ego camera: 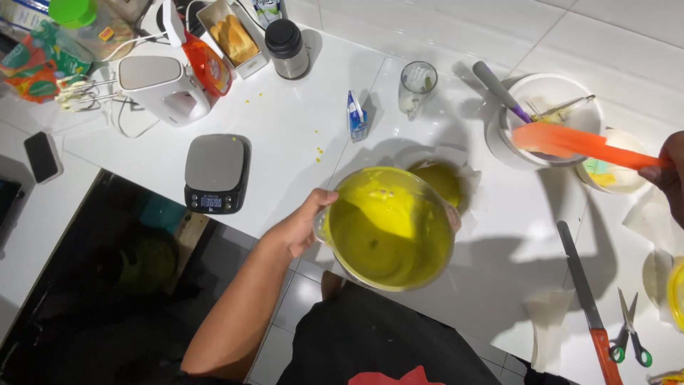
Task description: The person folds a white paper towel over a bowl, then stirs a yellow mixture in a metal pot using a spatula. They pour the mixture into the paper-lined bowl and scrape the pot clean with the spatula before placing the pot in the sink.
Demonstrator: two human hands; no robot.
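My left hand (303,224) grips the rim of a clear glass bowl (388,228) coated inside with yellow-green batter, held tilted above the counter's front edge. Just behind the bowl a round pan lined with paper (440,178) holds the same yellow batter. At the right edge, my right hand (668,175) holds an orange spatula (570,142) whose blade hovers over a white bowl (552,117) with utensils in it.
A digital kitchen scale (216,173), a white hand mixer (160,89), a glass (417,87), a black-lidded jar (287,48) and a small sachet (356,117) stand on the white counter. A long knife (586,303) and scissors (629,331) lie at right.
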